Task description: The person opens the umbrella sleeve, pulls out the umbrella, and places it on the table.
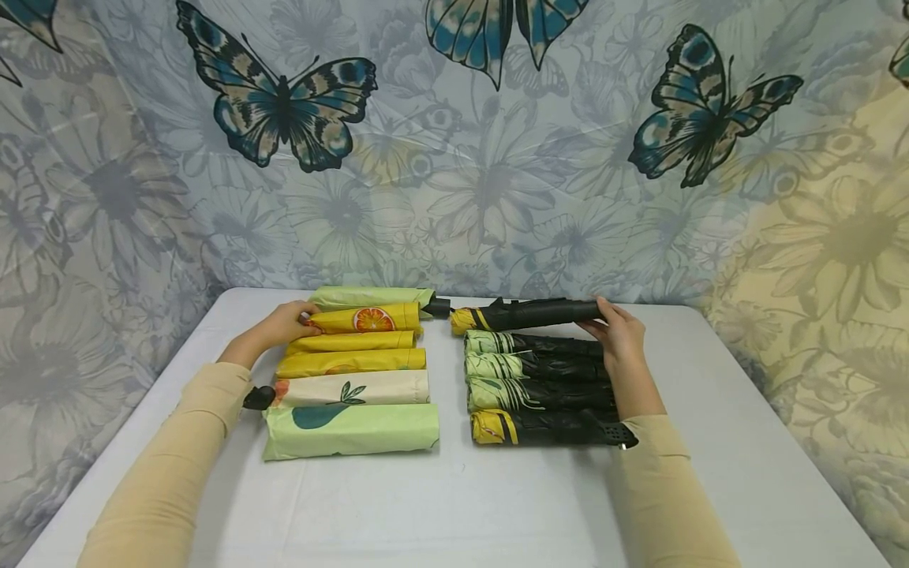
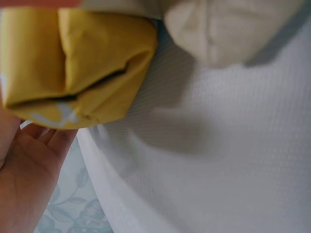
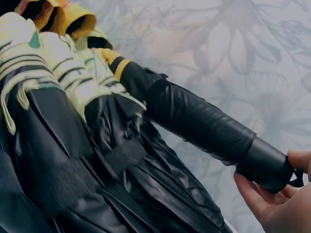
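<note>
My left hand grips the left end of a yellow umbrella sleeve printed with an orange slice, in the left row at the back. In the left wrist view, the folded end of a yellow sleeve sits above the fingers. My right hand holds a folded black umbrella by its handle end, thumb and fingers on either side. Its rolled yellow-and-black end points left toward the sleeves. In the right wrist view, this umbrella lies slanted, its black handle between the fingertips.
Nearer in the left column lie yellow sleeves, a cream one and a light green one. A light green sleeve with a black end lies at the back. Several folded umbrellas fill the right column on the white table.
</note>
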Motion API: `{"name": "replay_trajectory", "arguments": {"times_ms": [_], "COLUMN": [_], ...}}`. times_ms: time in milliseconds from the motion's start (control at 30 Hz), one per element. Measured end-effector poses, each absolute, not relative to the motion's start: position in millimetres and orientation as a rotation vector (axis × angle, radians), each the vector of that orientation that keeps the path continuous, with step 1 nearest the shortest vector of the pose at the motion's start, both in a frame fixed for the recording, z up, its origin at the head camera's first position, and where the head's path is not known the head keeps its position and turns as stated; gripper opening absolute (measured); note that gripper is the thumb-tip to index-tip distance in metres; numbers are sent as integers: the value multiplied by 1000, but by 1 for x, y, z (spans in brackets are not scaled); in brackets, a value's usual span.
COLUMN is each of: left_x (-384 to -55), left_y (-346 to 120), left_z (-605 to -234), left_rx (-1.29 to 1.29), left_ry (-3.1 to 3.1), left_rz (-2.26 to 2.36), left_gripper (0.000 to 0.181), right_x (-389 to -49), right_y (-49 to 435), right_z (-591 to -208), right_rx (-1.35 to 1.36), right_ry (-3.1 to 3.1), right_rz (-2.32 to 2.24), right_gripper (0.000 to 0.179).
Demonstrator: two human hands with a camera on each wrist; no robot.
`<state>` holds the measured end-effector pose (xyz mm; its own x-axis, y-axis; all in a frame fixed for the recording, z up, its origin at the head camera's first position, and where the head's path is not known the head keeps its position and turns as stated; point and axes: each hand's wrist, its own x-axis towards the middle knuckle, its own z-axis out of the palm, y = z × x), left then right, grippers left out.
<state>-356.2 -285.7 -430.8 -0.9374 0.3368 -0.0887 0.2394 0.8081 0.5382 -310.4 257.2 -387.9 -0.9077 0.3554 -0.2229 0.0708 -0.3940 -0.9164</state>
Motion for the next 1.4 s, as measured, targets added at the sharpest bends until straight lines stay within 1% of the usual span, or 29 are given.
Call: {"name": "replay_trajectory", "arguments": {"times_ms": [167,433,633,900,1033,1233,1400], "left_x": [-356,-357,-357,-357,-357,-356,-356], "left_y": [-286,-286,-285,-286,-285,-284,-284], "left_z": [-431,-432,-431,-431,-431,-430,-430], "left_rx": [457,474,457,467,466,458,467], "left_ry": [2820,2827,2816,2818,2813,2813,2820], "left_rz": [807,808,818,802,802,800,797], "left_gripper": [30,28,28,29,29,29,27], "right_x": [-311,-311,-311,-312,-314,-320,-319], "right_y": [267,282,291,295,299,305,307], "right_z": [-393,-399,-404,-412,-415,-418,-418], "right_rx": [-556,-425,-397,-417,-443,-511,-471], "right_ry": [-1716,-1849,-1907,-2222,-2360,-2526,-2548], "right_rz": [2382,2392,2322,1942,1924,1922,1985], "right_gripper": [58,61,65,59,55,53,57]}}
